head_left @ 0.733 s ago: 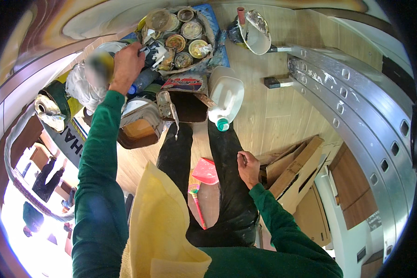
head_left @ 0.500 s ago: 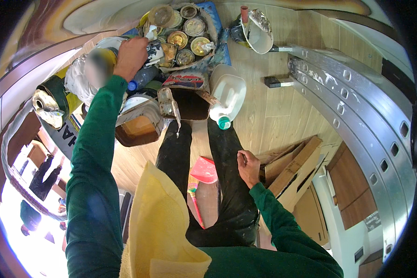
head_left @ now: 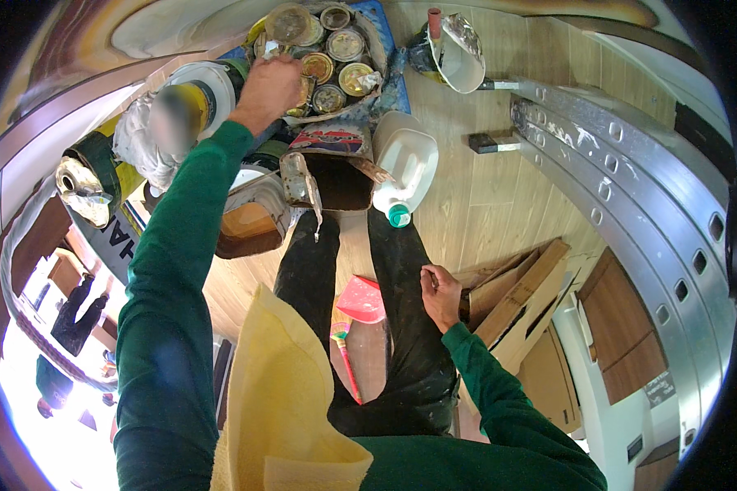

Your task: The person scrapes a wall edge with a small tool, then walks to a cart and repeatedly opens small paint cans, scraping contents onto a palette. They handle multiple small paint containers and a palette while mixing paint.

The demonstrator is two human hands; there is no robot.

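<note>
We see little free floor: a crate of paint cans (head_left: 336, 61) sits ahead, hemmed by a white jug (head_left: 405, 164) on its right, a bucket (head_left: 458, 53) beyond that, and a yellow drum (head_left: 180, 114) on the left. A metal ladder (head_left: 630, 204) runs down the right side, flattened cardboard (head_left: 520, 303) beside our right leg. Bare planks stay open between jug and ladder.

Our left hand (head_left: 266, 90) reaches far forward, arm straight, fingers closed on a small tool at the near cans; we cannot tell what it is. Our right hand (head_left: 440, 295) hangs by the right thigh, elbow bent, fingers loosely curled, holding nothing. A red dustpan (head_left: 362, 301) lies between our legs.
</note>
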